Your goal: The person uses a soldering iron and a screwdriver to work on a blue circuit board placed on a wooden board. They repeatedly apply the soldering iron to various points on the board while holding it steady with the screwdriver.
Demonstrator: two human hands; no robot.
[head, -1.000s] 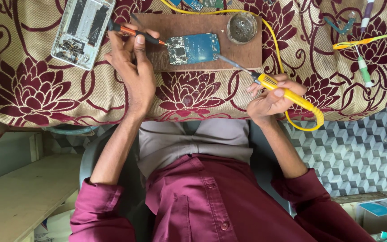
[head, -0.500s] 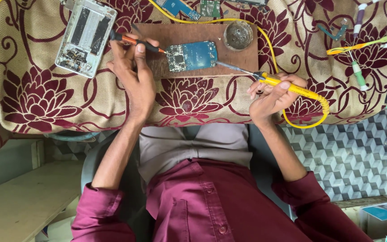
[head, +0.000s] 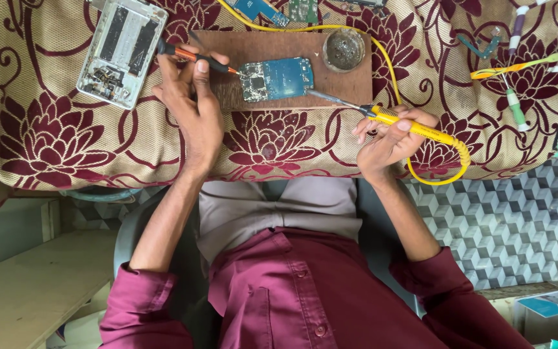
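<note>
- I saw the left hand (head: 192, 106) closed on a small screwdriver (head: 195, 57) w/ a black and orange handle. Its tip sat at the 9 o'clock edge of the blue circuit board (head: 277, 79).
- The right hand (head: 387, 132) was closed on a yellow soldering iron (head: 414, 127). The thin metal tip pointed to about 10 o'clock and met the board's lower right corner.
- The board lay flat on a brown wood block (head: 356, 83), near the middle.
- A round tin (head: 344, 48) sat on the block at 1 o'clock from the board.
- An open phone shell (head: 121, 50) lay at 9 o'clock from the block, just beside the left hand.
- The iron's yellow cord (head: 448, 172) looped at 5 o'clock from the right hand.
- All of it sat on a tan cloth w/ dark red flowers (head: 46, 142).
- The 2 hands were well apart, one on each side of the board.
</note>
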